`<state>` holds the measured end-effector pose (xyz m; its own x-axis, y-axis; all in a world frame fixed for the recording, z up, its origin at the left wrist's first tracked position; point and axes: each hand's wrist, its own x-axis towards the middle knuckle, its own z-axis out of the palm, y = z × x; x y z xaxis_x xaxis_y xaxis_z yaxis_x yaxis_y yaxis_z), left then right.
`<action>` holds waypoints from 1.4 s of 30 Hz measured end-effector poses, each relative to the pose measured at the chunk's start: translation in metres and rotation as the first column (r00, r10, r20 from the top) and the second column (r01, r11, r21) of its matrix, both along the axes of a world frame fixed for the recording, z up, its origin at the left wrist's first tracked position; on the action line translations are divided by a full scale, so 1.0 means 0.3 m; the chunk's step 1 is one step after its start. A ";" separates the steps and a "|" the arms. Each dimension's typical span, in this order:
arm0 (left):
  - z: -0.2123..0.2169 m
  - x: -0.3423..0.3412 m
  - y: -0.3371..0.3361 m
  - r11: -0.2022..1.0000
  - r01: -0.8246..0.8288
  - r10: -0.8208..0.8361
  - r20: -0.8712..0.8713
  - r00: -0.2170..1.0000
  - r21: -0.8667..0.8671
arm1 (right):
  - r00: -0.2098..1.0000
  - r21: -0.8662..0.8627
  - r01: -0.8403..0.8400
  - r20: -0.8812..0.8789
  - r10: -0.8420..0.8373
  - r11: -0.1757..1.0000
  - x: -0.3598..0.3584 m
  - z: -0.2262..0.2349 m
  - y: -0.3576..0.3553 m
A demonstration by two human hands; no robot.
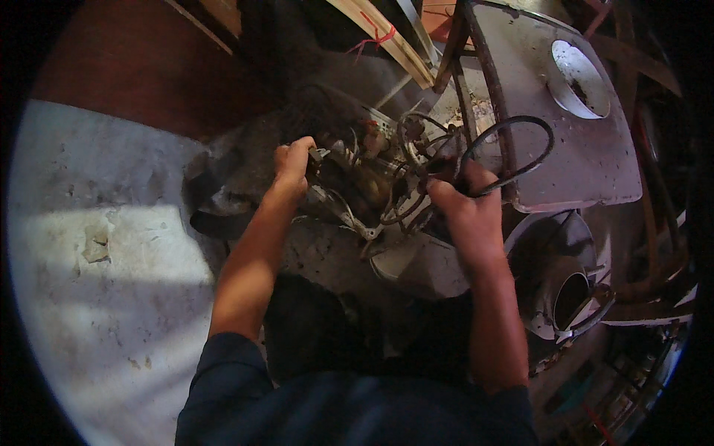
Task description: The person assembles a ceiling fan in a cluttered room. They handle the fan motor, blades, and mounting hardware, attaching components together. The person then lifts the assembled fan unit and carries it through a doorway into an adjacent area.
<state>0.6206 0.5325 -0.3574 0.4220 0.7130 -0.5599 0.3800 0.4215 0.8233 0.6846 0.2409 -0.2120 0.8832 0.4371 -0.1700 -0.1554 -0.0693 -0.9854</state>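
Observation:
My left hand (292,162) is closed at the far left side of a heap of old machine parts (364,175); what its fingers grip is too dark to make out. Dirty metal pieces, a pale bracket (367,233) and tangled wires show in the heap. My right hand (468,204) is closed around a thick black cable (547,141), which loops up and out to the right over a table's edge. More cable coils (407,141) lie between my hands, touching the parts. The right fingertips are partly hidden behind the hand and the cable.
A dusty table (532,175) at the right bears a white bowl (587,82). Below it stands a metal kettle (569,297). Wooden strips (398,48) tied with red string lean at the back. A pale wall (97,171) is at the left.

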 end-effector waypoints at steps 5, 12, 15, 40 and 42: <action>0.296 -0.021 -0.111 0.983 -0.023 -0.004 0.147 0.989 0.183 | 0.993 -0.092 -0.088 0.069 0.095 0.992 0.018 -0.040 0.005; 0.513 -0.032 -0.454 0.735 0.350 -0.435 0.008 0.900 0.581 | 0.997 0.102 -0.007 -0.076 0.015 0.995 0.015 -0.025 0.004; 0.465 -0.077 -0.579 0.698 0.294 -0.469 0.106 0.877 0.653 | 0.960 0.114 0.064 -0.278 -0.030 0.991 0.013 -0.003 0.006; 0.469 -0.141 -0.490 0.641 0.044 -0.719 0.580 0.384 0.766 | 0.985 -0.020 0.145 0.097 -0.142 0.989 -0.121 0.261 -0.171; 0.443 -0.117 -0.460 0.809 0.061 -0.553 0.721 0.417 0.585 | 0.952 -0.163 0.276 0.183 -0.245 0.947 -0.158 0.304 -0.153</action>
